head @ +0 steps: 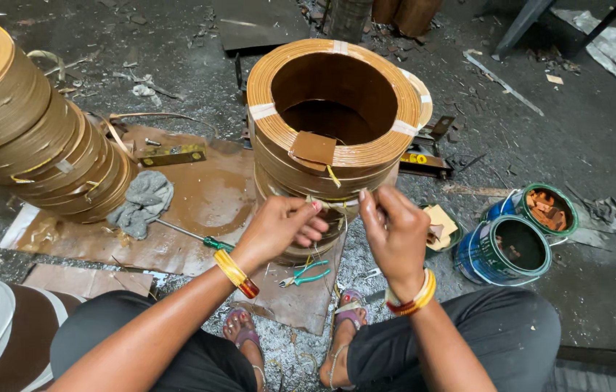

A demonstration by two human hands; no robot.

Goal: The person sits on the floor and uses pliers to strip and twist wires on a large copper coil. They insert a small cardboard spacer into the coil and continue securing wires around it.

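A tall stack of ring-shaped copper coils [337, 109] wrapped in brown paper stands on the floor in front of me. My left hand [282, 225] and my right hand [395, 232] are both closed at its near side, pinching a thin pale tape or wire [331, 204] stretched between them. A small brown card [313, 148] with a yellow tie hangs on the top coil's near rim. Green-handled pliers [306, 274] lie on the floor just below my hands, between my feet.
Another stack of coils [32, 131] lies tilted at left. A grey rag [144, 199] and a green-handled screwdriver [199, 237] rest on brown cardboard [199, 189]. Two paint tins [515, 243] stand at right. Metal shavings cover the dark floor.
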